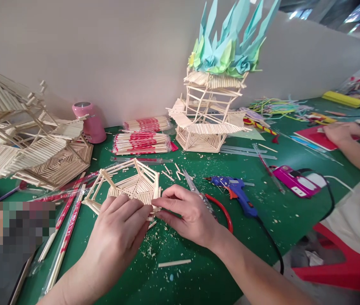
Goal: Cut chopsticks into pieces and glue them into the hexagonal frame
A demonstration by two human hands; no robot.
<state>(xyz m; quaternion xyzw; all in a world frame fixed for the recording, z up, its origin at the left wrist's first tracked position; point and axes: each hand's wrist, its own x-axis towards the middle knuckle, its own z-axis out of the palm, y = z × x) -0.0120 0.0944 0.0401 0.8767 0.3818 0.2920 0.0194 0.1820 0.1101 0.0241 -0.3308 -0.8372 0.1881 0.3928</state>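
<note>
A low wooden-stick frame [138, 186] with a slatted base rests on the green table. My left hand [124, 224] is closed over its near edge, the fingertips hidden behind the knuckles. On the frame's near right corner, my right hand [184, 214] pinches the stick work between thumb and index finger. Both hands' fingertips almost meet there. A loose stick [175, 263] lies in front of them. To the right are a blue glue gun [235, 188] and red-handled scissors [222, 209], partly hidden by my right hand.
Stick models stand at the left [49, 156] and back [202, 135], the latter topped with paper leaves. Bagged sticks [143, 143], a pink cup [90, 123] and a magenta device [297, 181] surround the work. Another person's hands [340, 133] are at the right.
</note>
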